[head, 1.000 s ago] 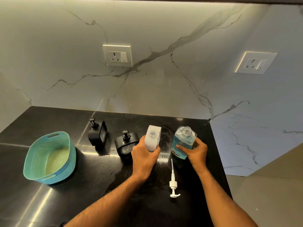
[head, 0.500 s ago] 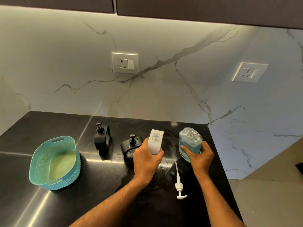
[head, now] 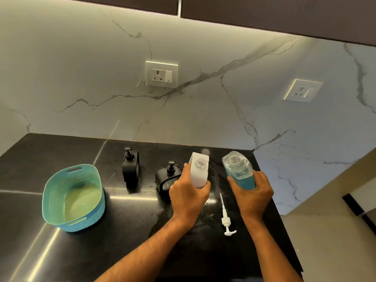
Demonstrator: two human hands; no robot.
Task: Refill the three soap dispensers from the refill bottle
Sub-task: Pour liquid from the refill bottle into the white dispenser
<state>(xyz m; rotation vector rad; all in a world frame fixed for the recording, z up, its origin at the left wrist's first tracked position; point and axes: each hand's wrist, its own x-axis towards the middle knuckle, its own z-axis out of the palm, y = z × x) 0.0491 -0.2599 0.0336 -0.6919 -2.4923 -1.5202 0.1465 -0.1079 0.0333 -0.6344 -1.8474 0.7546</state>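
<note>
With left hand (head: 188, 197) gripping the open white dispenser (head: 199, 169) and right hand (head: 253, 192) holding the refill bottle (head: 239, 169) at three o'clock, tip slowly, mouth over mouth

A teal basket (head: 73, 197) with a woven-pattern wall and slot handles at its near and far ends stands on the left part of the black surface (head: 122, 231), well apart from everything else there. The surface is glossy and shows pale streaks of reflected light and a wet-looking smear near its middle. Behind it rises a white marble wall (head: 81, 88) with grey veins. One socket (head: 161, 74) with a switch sits in the wall above the surface; a second socket (head: 303, 90) sits on the angled wall to the right. Dark cabinets (head: 264, 13) run along the top, lit from beneath. A beige floor (head: 335, 241) shows at the lower right.
</note>
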